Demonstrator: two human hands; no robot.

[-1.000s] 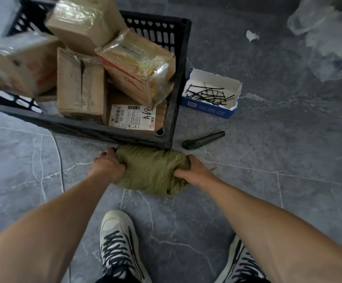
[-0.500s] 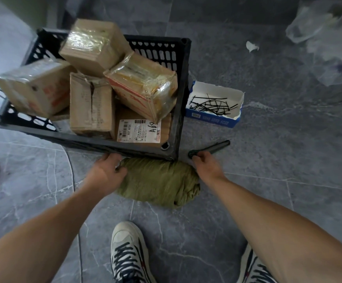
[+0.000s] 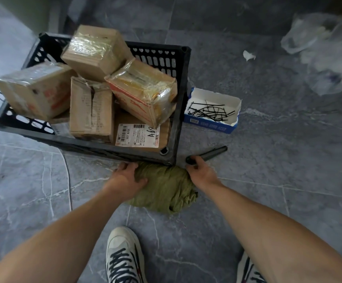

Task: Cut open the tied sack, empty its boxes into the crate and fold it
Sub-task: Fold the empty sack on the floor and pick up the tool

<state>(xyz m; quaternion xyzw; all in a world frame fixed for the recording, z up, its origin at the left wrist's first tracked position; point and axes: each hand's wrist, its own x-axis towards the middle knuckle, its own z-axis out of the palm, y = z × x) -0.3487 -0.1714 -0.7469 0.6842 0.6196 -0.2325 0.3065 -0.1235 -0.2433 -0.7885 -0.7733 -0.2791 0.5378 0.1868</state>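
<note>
The olive-green sack (image 3: 166, 188) lies folded into a bundle on the floor, against the crate's near right corner. My left hand (image 3: 126, 177) grips its left end, thumb on top. My right hand (image 3: 199, 170) is off the sack, with its fingers curled over the near end of the dark cutter (image 3: 212, 154) that lies on the floor. The black plastic crate (image 3: 181, 94) holds several taped cardboard boxes (image 3: 143, 90), piled above its rim.
A blue-and-white open carton (image 3: 211, 121) of black cable ties stands to the right of the crate. Crumpled clear plastic (image 3: 325, 50) lies at the far right, with a white paper scrap (image 3: 247, 55) nearby. My shoes (image 3: 125, 256) are just below the sack. A thin cable (image 3: 69, 180) runs across the floor at left.
My right hand left the sack's right end and moved up and right onto the cutter's near end. My left hand stayed on the sack's left end.
</note>
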